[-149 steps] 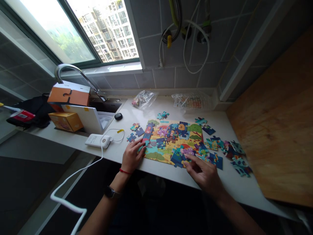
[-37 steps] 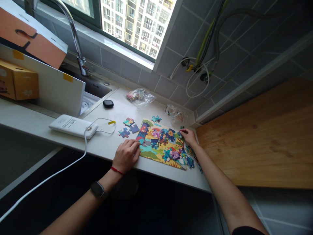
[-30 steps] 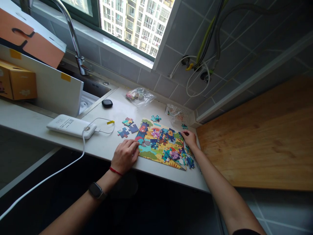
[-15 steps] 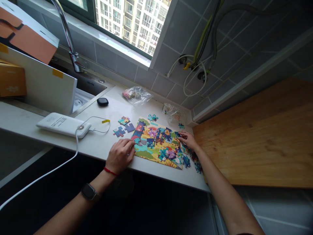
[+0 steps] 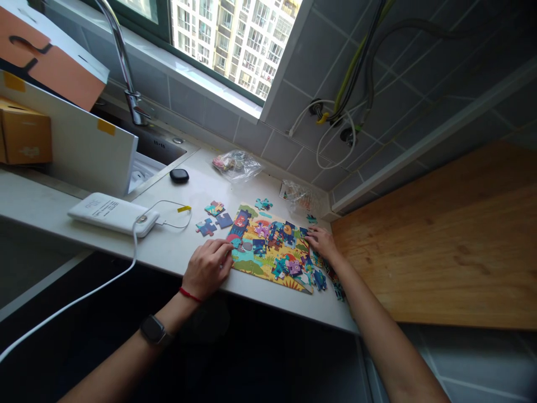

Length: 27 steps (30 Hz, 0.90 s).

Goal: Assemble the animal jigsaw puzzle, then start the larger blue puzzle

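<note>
A colourful jigsaw board with animal pictures lies flat on the counter, several loose puzzle pieces on top of it. My left hand is closed at the board's left edge, fingers bent and fingertips against it; the thumb is partly hidden. At the upper right corner of the board, my right hand has its fingers pinched at a dark blue puzzle piece. More loose pieces are heaped by the right edge, partly under my right forearm. Several others lie left of the board.
A white power bank with a cable sits on the counter at left, near a small black case. Crumpled plastic bags lie by the wall. Boxes stand over the sink. A wooden panel rises at right.
The view has shifted slightly, so the scene sits a little further right. Both hands keep almost the same places at the board, with only a slight shift of the right fingers.
</note>
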Tool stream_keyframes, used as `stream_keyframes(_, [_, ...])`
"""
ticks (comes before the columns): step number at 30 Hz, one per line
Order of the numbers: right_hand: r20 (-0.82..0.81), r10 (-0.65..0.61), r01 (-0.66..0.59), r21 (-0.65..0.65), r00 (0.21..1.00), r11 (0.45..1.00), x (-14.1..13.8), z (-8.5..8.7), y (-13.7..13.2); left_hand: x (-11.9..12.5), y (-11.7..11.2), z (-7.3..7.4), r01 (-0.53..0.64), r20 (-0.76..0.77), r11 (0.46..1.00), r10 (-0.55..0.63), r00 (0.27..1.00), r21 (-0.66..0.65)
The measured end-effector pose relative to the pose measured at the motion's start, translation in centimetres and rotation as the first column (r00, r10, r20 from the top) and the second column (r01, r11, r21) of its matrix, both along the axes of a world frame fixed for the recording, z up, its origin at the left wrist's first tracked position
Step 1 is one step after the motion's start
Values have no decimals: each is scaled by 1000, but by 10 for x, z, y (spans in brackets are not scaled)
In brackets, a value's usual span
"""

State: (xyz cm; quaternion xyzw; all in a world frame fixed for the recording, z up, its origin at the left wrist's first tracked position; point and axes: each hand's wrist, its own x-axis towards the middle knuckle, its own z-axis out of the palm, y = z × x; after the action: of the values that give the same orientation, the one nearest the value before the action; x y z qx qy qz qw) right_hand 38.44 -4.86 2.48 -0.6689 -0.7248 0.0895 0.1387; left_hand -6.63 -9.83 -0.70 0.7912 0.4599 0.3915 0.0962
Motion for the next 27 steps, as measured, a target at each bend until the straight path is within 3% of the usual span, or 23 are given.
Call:
stream_keyframes(20, [40,14,-16,49,999,999,-8,-6,-5,0,-1,1,-9,-6,1000,9,1000,4])
stream_keyframes(27, [25,-11,8,114,1000,993,-18,0,-8,0,-1,1,-11,13,1000,10,1000,18])
